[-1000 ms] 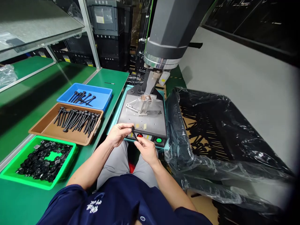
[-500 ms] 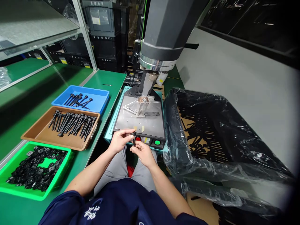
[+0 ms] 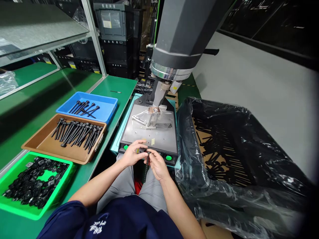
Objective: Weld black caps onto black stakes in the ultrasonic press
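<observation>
A long black ribbed bolt (image 3: pixel 146 170) hangs nearly upright over my lap, its wide head at the top between my fingers. My left hand (image 3: pixel 133 154) pinches the head from the left with thumb and fingertips. From the right, my right hand (image 3: pixel 159 166) has its fingers closed around the head and upper shaft. The fingers partly cover the head, so its details are hidden. Just beyond my hands is the front of a bench machine with a grey metal plate (image 3: pixel 139 132) and a clear-wrapped metal fixture (image 3: pixel 154 117) under its head.
To the left, a blue tray (image 3: pixel 106 108) and a brown tray (image 3: pixel 47 141) hold similar bolts; a green tray (image 3: pixel 56 196) holds small black parts. A plastic-lined bin (image 3: pixel 191 159) with black bolts stands at right. Green buttons (image 3: pixel 168 158) flank the machine front.
The bolt has dropped lower, its shaft now pointing down below my fingers. My right hand has moved up to its head, beside my left. The view has shifted slightly.
</observation>
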Demonstrator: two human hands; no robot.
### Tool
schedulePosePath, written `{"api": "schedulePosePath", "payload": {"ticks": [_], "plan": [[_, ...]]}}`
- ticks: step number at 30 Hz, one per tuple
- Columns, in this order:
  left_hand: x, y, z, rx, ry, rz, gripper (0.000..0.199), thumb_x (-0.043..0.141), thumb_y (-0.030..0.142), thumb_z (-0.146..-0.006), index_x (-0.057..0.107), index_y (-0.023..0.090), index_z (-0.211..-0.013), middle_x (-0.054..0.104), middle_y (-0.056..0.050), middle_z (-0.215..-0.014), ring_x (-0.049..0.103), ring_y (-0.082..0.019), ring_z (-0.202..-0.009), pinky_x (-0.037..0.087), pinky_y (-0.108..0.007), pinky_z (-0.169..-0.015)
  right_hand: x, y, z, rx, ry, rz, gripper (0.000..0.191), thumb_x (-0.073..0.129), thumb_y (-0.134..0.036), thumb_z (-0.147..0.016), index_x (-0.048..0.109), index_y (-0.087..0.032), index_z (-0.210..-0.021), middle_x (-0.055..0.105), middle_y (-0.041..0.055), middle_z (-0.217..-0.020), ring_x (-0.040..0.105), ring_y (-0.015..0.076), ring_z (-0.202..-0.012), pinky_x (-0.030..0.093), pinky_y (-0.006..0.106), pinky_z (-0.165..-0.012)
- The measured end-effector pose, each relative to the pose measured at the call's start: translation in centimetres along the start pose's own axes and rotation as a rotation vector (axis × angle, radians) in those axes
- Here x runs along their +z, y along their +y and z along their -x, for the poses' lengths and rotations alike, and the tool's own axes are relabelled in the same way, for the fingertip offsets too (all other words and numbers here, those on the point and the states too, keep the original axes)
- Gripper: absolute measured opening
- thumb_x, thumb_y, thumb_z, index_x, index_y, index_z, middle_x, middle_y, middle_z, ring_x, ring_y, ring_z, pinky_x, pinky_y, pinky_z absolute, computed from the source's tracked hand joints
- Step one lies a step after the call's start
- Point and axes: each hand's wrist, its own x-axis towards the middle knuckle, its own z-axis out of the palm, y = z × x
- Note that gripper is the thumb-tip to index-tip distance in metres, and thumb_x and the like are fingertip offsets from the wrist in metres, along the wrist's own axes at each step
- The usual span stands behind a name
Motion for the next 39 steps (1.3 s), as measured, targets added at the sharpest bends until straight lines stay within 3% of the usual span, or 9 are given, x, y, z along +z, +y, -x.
{"api": "schedulePosePath", "payload": {"ticks": [4, 7, 12, 15, 18, 25, 31, 36, 39], "plan": [[-2.6, -2.4, -3.8, -0.127, 0.349, 0.013, 0.043, 0.072, 0.036, -0.076, 0.066, 0.019, -0.115, 0.061, -0.015, -0.124, 0.056, -0.027, -0.116, 0.045, -0.041, -0.097, -0.8, 0.2, 0.0, 0.012, 0.049, 0.013, 0.044, 0.074, -0.050, -0.076, 0.062, -0.021, -0.107, 0.068, 0.0043, -0.081, 0.059, 0.0154, -0.064, 0.045, 0.027, -0.058], [-4.5, -4.3, -7.3, -0.203, 0.442, -0.041, 0.052, 0.074, 0.035, -0.073, 0.061, 0.014, -0.118, 0.057, -0.019, -0.129, 0.052, -0.029, -0.122, 0.042, -0.043, -0.100, -1.1, 0.3, 0.1, 0.027, 0.036, 0.003, 0.044, 0.074, -0.050, -0.077, 0.062, -0.020, -0.107, 0.068, 0.0041, -0.080, 0.059, 0.0147, -0.064, 0.043, 0.026, -0.057], [-5.6, -5.9, -11.1, -0.259, 0.358, 0.026, 0.057, 0.082, 0.030, -0.060, 0.062, 0.012, -0.109, 0.064, -0.017, -0.114, 0.058, -0.027, -0.112, 0.040, -0.043, -0.100, -1.1, 0.1, 0.1, 0.076, 0.021, 0.020, 0.046, 0.075, -0.050, -0.075, 0.062, -0.019, -0.107, 0.069, 0.0044, -0.079, 0.060, 0.0142, -0.062, 0.039, 0.024, -0.053], [-5.6, -5.5, -11.4, -0.329, 0.267, 0.130, 0.048, 0.083, 0.029, -0.057, 0.065, 0.011, -0.098, 0.068, -0.007, -0.081, 0.065, -0.022, -0.084, 0.047, -0.039, -0.085, -1.1, 0.2, -0.3, 0.080, 0.012, 0.040, 0.045, 0.075, -0.050, -0.074, 0.062, -0.019, -0.105, 0.069, 0.0044, -0.078, 0.060, 0.0139, -0.061, 0.036, 0.022, -0.050], [-5.4, -4.2, -10.5, -0.373, 0.171, 0.187, 0.035, 0.082, 0.033, -0.060, 0.065, 0.012, -0.082, 0.064, -0.004, -0.068, 0.066, -0.021, -0.071, 0.050, -0.034, -0.072, -0.9, 1.1, -1.3, 0.109, -0.016, 0.044, 0.045, 0.075, -0.049, -0.073, 0.061, -0.019, -0.102, 0.069, 0.0035, -0.076, 0.060, 0.0129, -0.059, 0.033, 0.020, -0.047], [-4.7, -0.1, -8.4, -0.538, -0.085, 0.695, 0.022, 0.076, 0.022, -0.069, 0.059, 0.012, -0.078, 0.069, -0.013, -0.103, 0.072, -0.021, -0.081, 0.045, -0.016, -0.044, 2.8, 4.8, -6.8, 0.192, -0.040, 0.026, 0.046, 0.077, -0.049, -0.065, 0.062, -0.018, -0.095, 0.066, 0.0016, -0.067, 0.053, 0.0108, -0.051, 0.025, 0.019, -0.042], [-4.7, 1.3, -8.8, -0.562, -0.104, 0.987, 0.007, 0.062, 0.011, -0.075, 0.055, 0.012, -0.073, 0.072, -0.012, -0.089, 0.064, -0.013, -0.053, 0.048, -0.018, -0.041, 5.4, 2.5, -12.2, -0.090, 0.055, -0.090, 0.035, 0.073, -0.049, -0.069, 0.064, -0.021, -0.088, 0.062, -0.0015, -0.069, 0.050, 0.0110, -0.052, 0.026, 0.021, -0.043], [-5.4, 1.3, -8.8, -0.582, -0.139, 1.126, 0.003, 0.057, 0.010, -0.073, 0.056, 0.012, -0.074, 0.071, -0.011, -0.082, 0.058, -0.009, -0.047, 0.026, -0.010, -0.028, 2.9, -2.3, -15.2, -0.352, 0.216, 0.089, 0.045, 0.069, -0.050, -0.073, 0.066, -0.020, -0.107, 0.067, 0.0028, -0.085, 0.058, 0.0159, -0.068, 0.040, 0.024, -0.052], [-5.7, 1.1, -8.5, -0.590, -0.154, 1.130, 0.002, 0.058, 0.012, -0.072, 0.056, 0.013, -0.074, 0.071, -0.011, -0.085, 0.057, -0.010, -0.046, 0.027, -0.011, -0.027, 1.1, -4.5, -16.3, -0.539, 0.290, 0.265, 0.046, 0.064, -0.048, -0.077, 0.064, -0.019, -0.113, 0.068, 0.0048, -0.092, 0.059, 0.0179, -0.075, 0.047, 0.028, -0.061]]}}
